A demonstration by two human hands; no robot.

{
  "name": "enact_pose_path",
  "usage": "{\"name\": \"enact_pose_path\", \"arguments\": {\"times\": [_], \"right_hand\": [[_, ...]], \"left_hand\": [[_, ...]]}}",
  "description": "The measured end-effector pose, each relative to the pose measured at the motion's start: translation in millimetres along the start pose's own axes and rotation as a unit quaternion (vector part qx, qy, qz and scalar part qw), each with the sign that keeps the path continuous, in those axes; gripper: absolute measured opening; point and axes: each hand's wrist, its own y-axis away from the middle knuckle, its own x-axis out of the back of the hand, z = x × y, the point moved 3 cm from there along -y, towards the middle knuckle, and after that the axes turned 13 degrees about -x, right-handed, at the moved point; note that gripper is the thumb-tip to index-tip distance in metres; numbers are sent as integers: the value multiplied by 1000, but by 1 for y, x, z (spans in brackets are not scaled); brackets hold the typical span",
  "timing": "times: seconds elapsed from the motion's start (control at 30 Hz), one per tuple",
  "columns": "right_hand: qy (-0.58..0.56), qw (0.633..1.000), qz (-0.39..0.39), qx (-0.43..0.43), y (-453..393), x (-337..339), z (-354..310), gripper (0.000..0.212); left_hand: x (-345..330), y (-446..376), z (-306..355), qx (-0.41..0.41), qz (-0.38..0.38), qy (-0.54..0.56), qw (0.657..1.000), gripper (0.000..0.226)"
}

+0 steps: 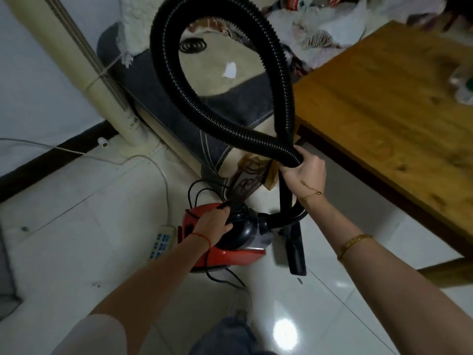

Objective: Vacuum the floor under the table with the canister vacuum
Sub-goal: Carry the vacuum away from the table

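A person's left hand [215, 222] curls its fingers [225, 213] over the black handle atop a red plastic canister vacuum [225, 242], which sits on the glossy white tiled floor [89, 226] just beside the corner of a wooden bench [384, 119] with a warm, knotted grain. The right hand [304, 172] grips the end of the ribbed black hose [163, 60], fingers wrapped around it where it joins a smooth, rigid black wand [285, 193]; the corrugated hose rises in a tall loop above the hand and curves back down to the canister's front. The wand runs down to a flat, oblong black nozzle [297, 249] resting on the tiles to the right of the canister. A thin black cord [220, 276] trails around the vacuum, and a white power strip [161, 243] with blue sockets lies on the floor to its left. Behind stands a sofa [179, 124] upholstered in grey and beige fabric.
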Motion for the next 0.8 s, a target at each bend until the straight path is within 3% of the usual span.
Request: {"name": "enact_pose_path", "arguments": {"times": [0.23, 0.43, 0.8], "right_hand": [[2, 998, -52, 29, 88, 96, -154, 30], [2, 994, -95, 53, 166, 163, -253, 38], [-32, 975, -170, 138, 300, 202, -346, 30]], "left_hand": [[151, 133, 76, 36, 0, -19, 999, 30], [247, 247, 130, 85, 17, -5, 996, 33], [295, 428, 168, 157, 50, 18, 986, 36]]}}
